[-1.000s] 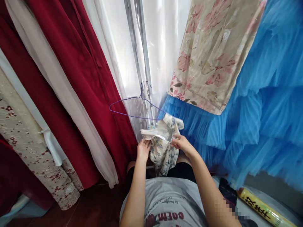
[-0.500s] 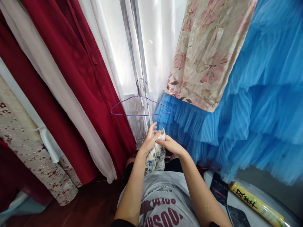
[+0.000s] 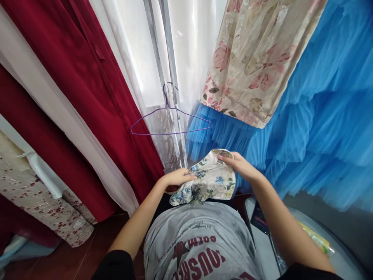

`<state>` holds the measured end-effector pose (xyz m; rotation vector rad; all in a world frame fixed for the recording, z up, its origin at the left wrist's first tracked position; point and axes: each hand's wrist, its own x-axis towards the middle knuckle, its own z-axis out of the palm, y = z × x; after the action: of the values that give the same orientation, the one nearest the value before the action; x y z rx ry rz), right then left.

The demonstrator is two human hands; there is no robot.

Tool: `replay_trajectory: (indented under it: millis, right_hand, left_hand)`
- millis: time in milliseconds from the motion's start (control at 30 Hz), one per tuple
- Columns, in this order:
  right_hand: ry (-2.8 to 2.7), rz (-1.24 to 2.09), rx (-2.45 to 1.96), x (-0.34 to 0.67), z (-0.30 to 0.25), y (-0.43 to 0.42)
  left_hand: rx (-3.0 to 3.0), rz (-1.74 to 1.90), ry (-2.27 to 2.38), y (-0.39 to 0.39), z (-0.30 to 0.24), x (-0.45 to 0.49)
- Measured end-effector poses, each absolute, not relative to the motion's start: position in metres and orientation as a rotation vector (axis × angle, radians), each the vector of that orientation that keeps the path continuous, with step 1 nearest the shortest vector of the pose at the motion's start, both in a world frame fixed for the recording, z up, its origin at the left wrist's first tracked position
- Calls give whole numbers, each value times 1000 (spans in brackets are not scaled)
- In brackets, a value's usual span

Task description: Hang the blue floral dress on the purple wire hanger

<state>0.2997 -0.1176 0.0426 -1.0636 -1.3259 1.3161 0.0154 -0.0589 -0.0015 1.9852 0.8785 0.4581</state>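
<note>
A small white garment [image 3: 214, 177] with blue and green flowers is spread between my two hands, above my lap. My left hand [image 3: 178, 177] grips its left side, where the cloth bunches. At the upper right edge, near what looks like a label, my right hand [image 3: 239, 164] pinches the fabric with the thumb on top. The garment's lower left end hangs in folds. In front of it, a purple wire hanger [image 3: 171, 133] hangs bare from a metal pole [image 3: 167, 58].
Dark red curtains [image 3: 96, 97] and a white curtain [image 3: 131, 46] hang at left and behind the pole. To the right hang a pink-flowered cloth [image 3: 247, 77] and blue tulle ruffles [image 3: 291, 128]. A phone [image 3: 260, 219] and a yellow package [image 3: 316, 235] lie on a grey surface at lower right.
My hands were close together on the bunched garment; now they are apart, with the right hand moved right and the garment opened out between them. The view has shifted slightly.
</note>
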Motion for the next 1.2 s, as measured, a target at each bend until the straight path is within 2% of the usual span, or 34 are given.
replay_trajectory:
  millis: [100,333,467,600,800,1000,1100,1200]
  right_hand:
    - [-1330,1286,-1120,322,42,-102]
    - [-1127,997,-1002,343,75,-5]
    - [-1229,1096,-917,325,119,70]
    - [-1368,1276,-928,282,155,119]
    - [-1590,1594,-896,235,172,121]
    - [-1638,1575,-977,236,178,109]
    - [-1651,1591,-1041,238,186,108]
    - [-1592,1656,-1159,239,197,104]
  left_hand:
    - [2158,441,880,-43,10,-1]
    - [2025,984,1000,-48,52,-27]
    - [1938,1167,1037,-59,82,-39]
    - [1949,1197,1042,-65,102,-56]
    - [2194,1015,1281,-55,109,-124]
    - [2630,734,1489,11,113,-208]
    - [2620,852,1635,51,119,-220]
    - [2516,1222,1608,81,136,-203]
